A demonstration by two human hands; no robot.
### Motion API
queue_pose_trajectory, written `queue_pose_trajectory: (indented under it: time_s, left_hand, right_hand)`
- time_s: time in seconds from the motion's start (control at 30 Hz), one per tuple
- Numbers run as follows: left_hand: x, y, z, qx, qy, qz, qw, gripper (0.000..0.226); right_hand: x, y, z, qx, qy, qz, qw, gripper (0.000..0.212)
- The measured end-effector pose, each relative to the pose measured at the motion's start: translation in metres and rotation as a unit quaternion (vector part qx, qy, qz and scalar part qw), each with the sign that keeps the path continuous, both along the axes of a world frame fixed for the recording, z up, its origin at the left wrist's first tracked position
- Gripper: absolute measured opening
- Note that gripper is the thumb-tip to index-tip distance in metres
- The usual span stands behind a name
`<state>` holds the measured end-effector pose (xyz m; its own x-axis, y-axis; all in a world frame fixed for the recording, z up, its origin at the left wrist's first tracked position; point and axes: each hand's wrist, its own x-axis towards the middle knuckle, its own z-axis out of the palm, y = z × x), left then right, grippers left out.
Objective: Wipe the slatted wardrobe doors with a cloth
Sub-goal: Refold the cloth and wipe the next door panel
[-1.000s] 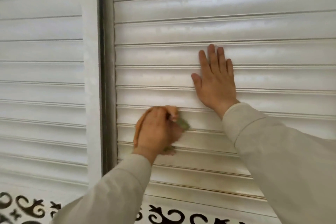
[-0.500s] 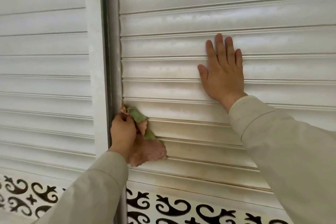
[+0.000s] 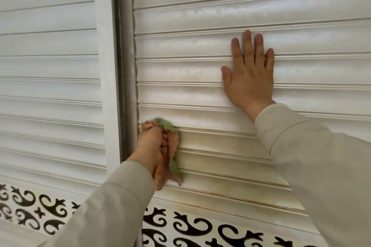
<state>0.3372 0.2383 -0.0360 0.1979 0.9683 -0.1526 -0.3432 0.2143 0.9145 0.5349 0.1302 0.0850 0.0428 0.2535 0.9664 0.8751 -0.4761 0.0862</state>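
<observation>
left hand [image 3: 149,142] grips cloth [image 3: 170,158], now back at right door [image 3: 220,16] edge | right hand [image 3: 250,78] spread flat on door | lower slats unfinished

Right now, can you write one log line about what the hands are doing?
left hand: grips cloth at right door's left edge | right hand: flat on slats | step: wiping

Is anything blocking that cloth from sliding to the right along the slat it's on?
Nothing visible does. The left hand grips the cloth at the right door's left edge; the slat runs bare rightward. The right hand presses flat on higher slats.
</observation>
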Motion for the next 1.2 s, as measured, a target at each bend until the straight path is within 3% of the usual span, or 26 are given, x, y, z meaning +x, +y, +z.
queue_pose_trajectory:
  time_s: [0.23, 0.53, 0.7, 0.83, 0.93, 1.07, 1.2]
  left_hand:
    - [0.028, -0.031, 0.007, 0.068, 0.062, -0.001, 0.996, 0.028]
    - [-0.013, 0.004, 0.008, 0.014, 0.025, 0.028, 0.999, 0.032]
    - [0.028, -0.046, 0.016, 0.044, -0.025, 0.043, 0.998, 0.035]
    - [0.074, -0.092, 0.014, 0.039, -0.082, -0.013, 0.996, 0.033]
    - [0.09, -0.087, 0.009, 0.089, 0.006, 0.002, 0.996, 0.02]
    - [0.058, -0.078, 0.014, 0.069, 0.011, 0.025, 0.997, 0.014]
    - [0.01, -0.031, 0.015, 0.023, -0.035, 0.106, 0.993, 0.032]
  right_hand:
    - [0.0, 0.001, -0.001, 0.002, -0.005, 0.001, 1.0, 0.067]
    - [-0.005, 0.002, 0.0, -0.026, -0.006, -0.012, 1.0, 0.068]
    - [-0.005, 0.005, 0.0, -0.027, -0.01, -0.021, 0.999, 0.07]
    - [-0.009, 0.006, 0.0, -0.03, 0.002, -0.031, 0.999, 0.07]
    - [-0.014, 0.004, 0.003, -0.054, 0.011, -0.027, 0.998, 0.073]
    - [-0.007, -0.017, -0.003, -0.086, 0.004, 0.008, 0.996, 0.077]
    - [0.011, -0.042, -0.02, -0.025, 0.024, 0.009, 0.999, 0.074]
